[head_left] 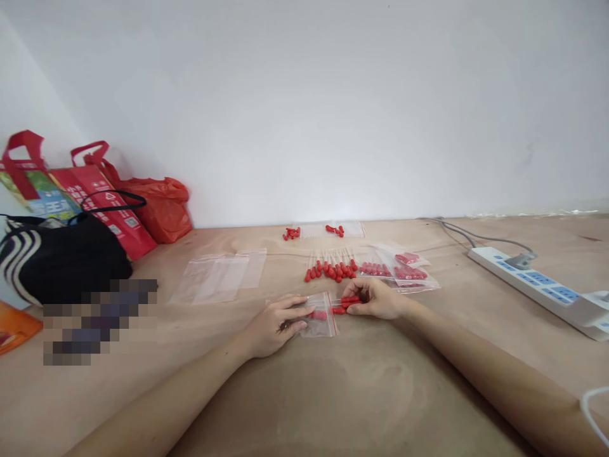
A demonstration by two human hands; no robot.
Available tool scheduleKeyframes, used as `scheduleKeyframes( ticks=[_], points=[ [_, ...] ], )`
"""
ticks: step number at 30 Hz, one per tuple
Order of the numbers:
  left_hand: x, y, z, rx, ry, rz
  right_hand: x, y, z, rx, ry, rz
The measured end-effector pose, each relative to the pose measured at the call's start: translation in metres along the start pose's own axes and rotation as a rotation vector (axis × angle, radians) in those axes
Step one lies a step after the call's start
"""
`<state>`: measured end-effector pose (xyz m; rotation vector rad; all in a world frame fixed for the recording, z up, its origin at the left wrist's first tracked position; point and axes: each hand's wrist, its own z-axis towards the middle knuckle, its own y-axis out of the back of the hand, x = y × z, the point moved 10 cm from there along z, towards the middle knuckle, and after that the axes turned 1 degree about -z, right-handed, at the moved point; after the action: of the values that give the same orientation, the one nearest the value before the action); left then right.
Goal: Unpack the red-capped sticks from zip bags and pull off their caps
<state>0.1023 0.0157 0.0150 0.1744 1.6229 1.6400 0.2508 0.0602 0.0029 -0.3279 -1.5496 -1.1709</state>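
My left hand (281, 324) presses on a small clear zip bag (323, 325), its thumb and fingers closed on the bag's left part. A red piece (318, 315) shows through the plastic. At the bag's red-lined mouth, my right hand (375, 299) pinches several thin sticks with red handles (351, 301); their thin ends point left into the bag. Just beyond my hands lies a row of loose red-handled sticks (333, 270), handles toward me. Right of that row, filled clear bags (409, 273) with red pieces overlap one another.
Flat clear bags (223, 273) lie to the left on the wooden table (380, 393). Near the wall are small red pieces (291, 233) and another clear bag (353, 228). A power strip (533, 282) with a plug stands right. Shopping bags (104, 197) and a black bag (66, 260) fill the left.
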Motion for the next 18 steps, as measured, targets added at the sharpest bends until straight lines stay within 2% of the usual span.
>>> scheduleKeyframes(
  ticks=[4,7,11,15,18],
  points=[
    [0.001,0.000,-0.001,0.004,-0.002,-0.007,0.013,-0.002,-0.003,0.039,0.063,-0.114],
    [0.002,0.000,-0.002,-0.001,0.001,-0.006,0.012,0.002,-0.003,-0.021,0.076,-0.164],
    [0.002,0.000,-0.002,-0.016,-0.009,-0.013,0.002,0.012,-0.001,-0.074,0.016,-0.074],
    [0.003,0.000,-0.002,-0.018,-0.001,-0.021,-0.005,0.036,-0.003,-0.072,-0.060,0.123],
    [0.003,0.000,-0.001,-0.014,0.011,-0.030,-0.017,0.065,-0.009,-0.160,-0.161,0.216]
  ],
)
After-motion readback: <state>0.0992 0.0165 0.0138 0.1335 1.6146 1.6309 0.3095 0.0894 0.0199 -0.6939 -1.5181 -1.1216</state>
